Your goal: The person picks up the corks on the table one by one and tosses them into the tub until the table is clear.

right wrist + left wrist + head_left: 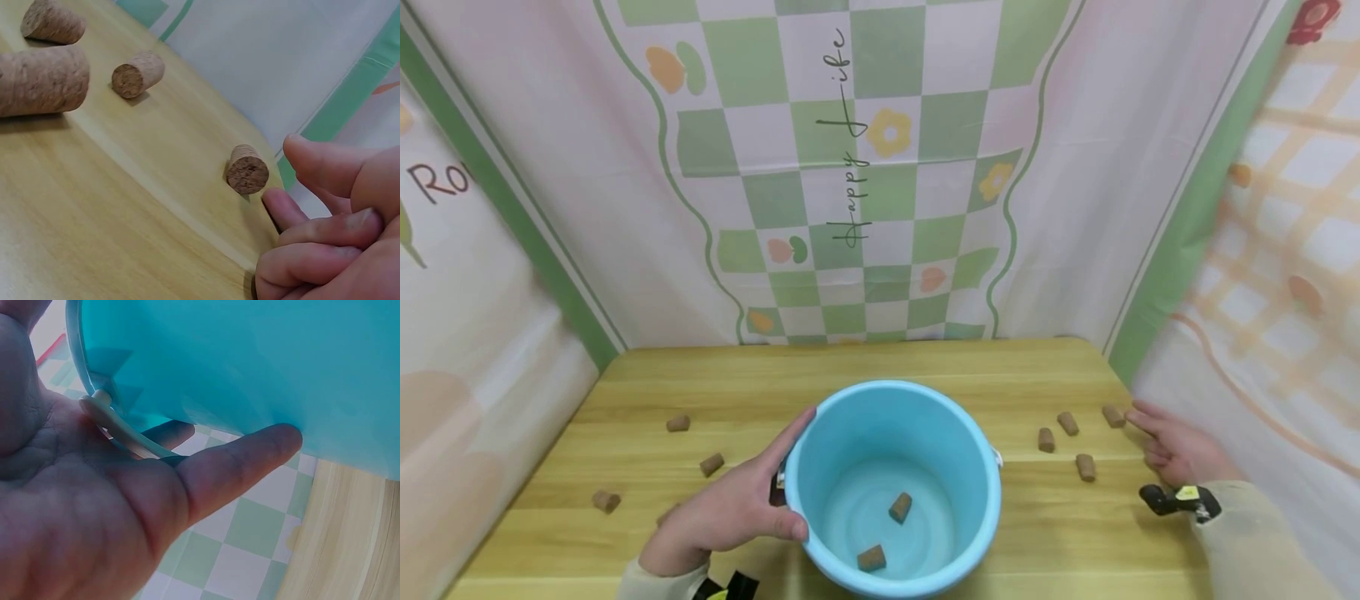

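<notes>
A light blue bucket [895,388] stands at the table's front middle, with two corks lying on its floor, one cork [900,507] near the centre and another cork [872,558] nearer the front. My left hand [737,500] rests against the bucket's left outer side, thumb and fingers spread. In the left wrist view its straight digits touch the blue wall, beside the pale handle [119,428]. At far right, my right hand [1183,446] is beside a cork [1114,416]. In the right wrist view, thumb and index finger stand apart just short of that cork [248,170]; the other fingers are bent.
Three more corks lie right of the bucket, including one cork [1086,467]. Several corks are scattered left, among them one cork [678,423] and one partly behind my left forearm, cork [667,514]. Printed curtains [887,200] enclose the wooden table [760,367] behind and at both sides.
</notes>
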Demonstrator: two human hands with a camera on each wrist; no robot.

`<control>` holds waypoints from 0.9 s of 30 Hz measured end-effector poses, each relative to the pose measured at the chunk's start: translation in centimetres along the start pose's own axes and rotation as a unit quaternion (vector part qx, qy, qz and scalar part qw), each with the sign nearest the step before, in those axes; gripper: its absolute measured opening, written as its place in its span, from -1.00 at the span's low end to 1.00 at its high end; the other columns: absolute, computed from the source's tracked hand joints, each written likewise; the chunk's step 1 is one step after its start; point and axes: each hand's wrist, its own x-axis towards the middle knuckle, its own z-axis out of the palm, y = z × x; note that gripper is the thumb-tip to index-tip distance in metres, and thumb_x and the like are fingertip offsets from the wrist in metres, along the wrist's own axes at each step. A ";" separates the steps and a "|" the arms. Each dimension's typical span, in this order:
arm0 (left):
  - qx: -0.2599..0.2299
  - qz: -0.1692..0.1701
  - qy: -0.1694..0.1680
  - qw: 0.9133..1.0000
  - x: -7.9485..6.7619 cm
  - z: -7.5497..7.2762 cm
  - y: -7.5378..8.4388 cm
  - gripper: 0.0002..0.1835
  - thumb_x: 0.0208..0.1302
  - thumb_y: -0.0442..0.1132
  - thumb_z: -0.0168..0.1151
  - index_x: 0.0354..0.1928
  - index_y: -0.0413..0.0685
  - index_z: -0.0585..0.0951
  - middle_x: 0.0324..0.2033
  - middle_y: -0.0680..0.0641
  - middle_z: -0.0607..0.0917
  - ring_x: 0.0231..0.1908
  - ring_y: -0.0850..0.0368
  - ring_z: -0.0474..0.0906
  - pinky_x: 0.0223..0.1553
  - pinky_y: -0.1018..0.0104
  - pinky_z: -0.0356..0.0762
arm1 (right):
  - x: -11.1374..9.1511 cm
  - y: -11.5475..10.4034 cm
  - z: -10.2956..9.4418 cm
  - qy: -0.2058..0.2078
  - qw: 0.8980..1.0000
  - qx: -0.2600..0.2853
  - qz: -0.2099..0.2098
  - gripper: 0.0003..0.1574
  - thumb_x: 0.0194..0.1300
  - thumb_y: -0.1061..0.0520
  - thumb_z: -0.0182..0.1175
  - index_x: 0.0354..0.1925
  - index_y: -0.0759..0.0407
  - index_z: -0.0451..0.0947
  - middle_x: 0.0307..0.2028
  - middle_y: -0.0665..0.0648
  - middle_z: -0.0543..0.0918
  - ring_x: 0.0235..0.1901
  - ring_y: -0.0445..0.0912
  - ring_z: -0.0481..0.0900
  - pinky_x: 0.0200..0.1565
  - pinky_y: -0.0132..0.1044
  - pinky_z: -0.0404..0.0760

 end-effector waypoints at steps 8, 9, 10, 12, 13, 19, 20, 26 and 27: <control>0.006 0.008 -0.003 1.000 0.1 0.0 0.0 0.16 0.09 -0.12 0.40 0.46 0.25 -0.29 0.36 -0.20 0.07 0.19 -0.15 0.26 0.01 -0.01 0.43 | -0.1 -0.1 0.8 0.027 0.999 -0.037 -0.014 0.09 0.37 0.08 0.11 0.42 0.10 -0.52 0.21 -0.07 0.39 -0.73 -0.34 0.21 -0.65 -0.45 0.29; 0.007 0.008 -0.003 1.000 0.1 0.0 0.0 0.16 0.09 -0.12 0.40 0.46 0.25 -0.29 0.36 -0.19 0.08 0.19 -0.15 0.27 0.00 -0.01 0.43 | -0.1 -0.2 0.9 0.027 0.999 -0.042 -0.017 0.09 0.37 0.09 0.11 0.42 0.13 -0.51 0.05 -0.15 0.50 -0.73 -0.34 0.22 -0.65 -0.45 0.29; 0.009 0.008 -0.003 1.000 0.1 0.0 0.0 0.16 0.09 -0.11 0.40 0.46 0.25 -0.29 0.36 -0.19 0.08 0.18 -0.15 0.27 0.00 -0.01 0.44 | -0.2 -0.2 1.0 0.026 0.998 -0.045 -0.021 0.09 0.37 0.10 0.11 0.42 0.15 -0.51 -0.10 -0.24 0.56 -0.73 -0.33 0.22 -0.66 -0.44 0.28; 0.009 0.007 -0.002 1.000 0.1 0.0 0.0 0.16 0.09 -0.11 0.40 0.46 0.26 -0.29 0.36 -0.18 0.08 0.18 -0.14 0.27 0.00 -0.01 0.44 | -0.2 -0.2 1.2 0.026 0.998 -0.052 -0.026 0.08 0.37 0.11 0.10 0.42 0.19 -0.49 -0.24 -0.30 0.57 -0.73 -0.33 0.22 -0.66 -0.44 0.28; 0.009 0.007 -0.002 1.000 0.1 0.0 0.0 0.16 0.09 -0.10 0.40 0.46 0.26 -0.29 0.36 -0.19 0.09 0.18 -0.14 0.27 0.00 -0.02 0.44 | -0.2 -0.2 1.2 0.026 0.998 -0.053 -0.027 0.07 0.37 0.12 0.10 0.41 0.21 -0.49 -0.24 -0.30 0.57 -0.73 -0.33 0.22 -0.67 -0.44 0.28; 0.009 0.000 0.002 1.000 -0.1 0.1 -0.2 0.15 0.09 -0.09 0.40 0.46 0.27 -0.28 0.36 -0.19 0.09 0.18 -0.17 0.27 0.01 -0.01 0.43 | -0.2 0.1 1.9 0.040 0.991 -0.122 -0.045 0.07 0.32 0.12 0.17 0.42 0.24 -0.37 -0.24 -0.37 0.57 -0.74 -0.33 0.23 -0.69 -0.44 0.29; 0.008 0.000 0.001 1.000 -0.1 0.1 -0.2 0.15 0.09 -0.09 0.40 0.46 0.27 -0.28 0.36 -0.18 0.09 0.18 -0.17 0.27 0.01 0.00 0.43 | -0.1 0.2 2.0 0.043 0.988 -0.137 -0.050 0.07 0.31 0.11 0.19 0.43 0.25 -0.35 -0.24 -0.39 0.57 -0.74 -0.33 0.22 -0.69 -0.43 0.29; 0.019 0.009 0.001 1.000 0.0 0.0 -0.2 0.16 0.08 -0.10 0.41 0.46 0.25 -0.29 0.36 -0.18 0.10 0.18 -0.19 0.27 0.02 0.00 0.43 | 0.2 0.4 2.3 0.071 0.977 -0.192 -0.061 0.04 0.28 0.06 0.23 0.43 0.24 -0.21 -0.24 -0.46 0.55 -0.76 -0.32 0.19 -0.66 -0.42 0.32; 0.019 0.010 0.001 1.000 0.0 0.0 -0.2 0.16 0.08 -0.10 0.41 0.46 0.25 -0.29 0.35 -0.18 0.10 0.18 -0.19 0.27 0.02 0.00 0.43 | 0.2 0.4 2.3 0.076 0.975 -0.198 -0.060 0.03 0.27 0.06 0.23 0.43 0.23 -0.19 -0.24 -0.47 0.55 -0.76 -0.32 0.20 -0.65 -0.42 0.33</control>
